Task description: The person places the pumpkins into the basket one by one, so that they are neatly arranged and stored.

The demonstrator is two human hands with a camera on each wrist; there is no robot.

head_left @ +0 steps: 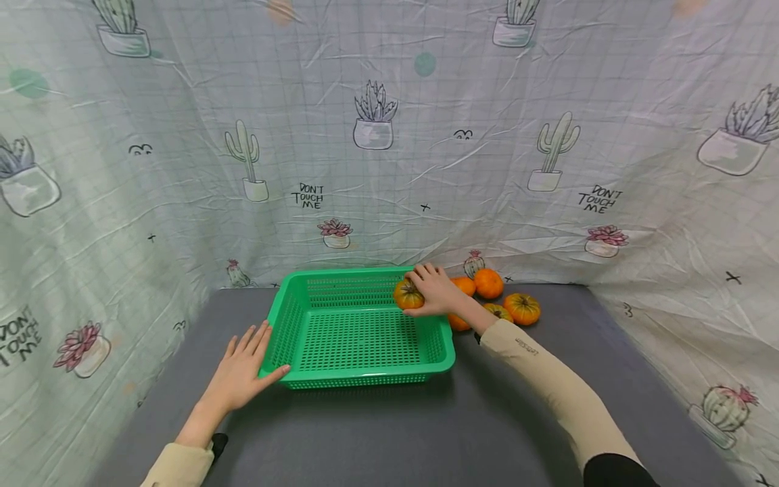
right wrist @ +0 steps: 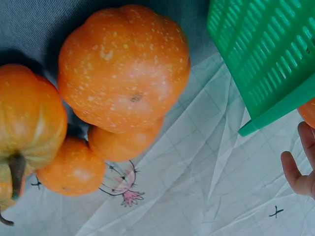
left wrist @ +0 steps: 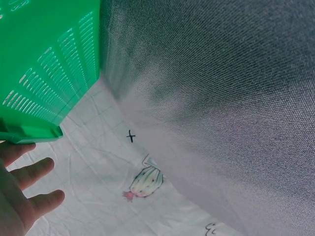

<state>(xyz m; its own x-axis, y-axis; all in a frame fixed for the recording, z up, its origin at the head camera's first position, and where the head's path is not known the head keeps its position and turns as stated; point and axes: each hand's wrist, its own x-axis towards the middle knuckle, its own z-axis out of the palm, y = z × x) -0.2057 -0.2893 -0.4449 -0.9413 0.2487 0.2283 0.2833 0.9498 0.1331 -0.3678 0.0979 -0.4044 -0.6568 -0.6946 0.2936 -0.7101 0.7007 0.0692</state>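
My right hand (head_left: pixel 435 291) grips a small orange-and-green pumpkin (head_left: pixel 406 295) over the right end of a green perforated plastic basket (head_left: pixel 365 373). Fingers and thumb go round the pumpkin from its right side; in the right wrist view only a sliver of the pumpkin (right wrist: pixel 308 112) shows beyond the basket's rim. My left hand (head_left: pixel 242 370) lies at the basket's left rim with fingers extended and thumb spread toward the front corner. In the left wrist view, one fingertip is right under the rim of the basket (left wrist: pixel 37 133). The basket's visible floor holds nothing.
Right of the basket, several pumpkins sit grouped on the grey tabletop (head_left: pixel 389 439), among them a plain orange one (head_left: pixel 489 283) and a green-streaked one (head_left: pixel 522 309). My right forearm partly covers the group. A cactus-print cloth (head_left: pixel 389 169) hangs behind and at both sides.
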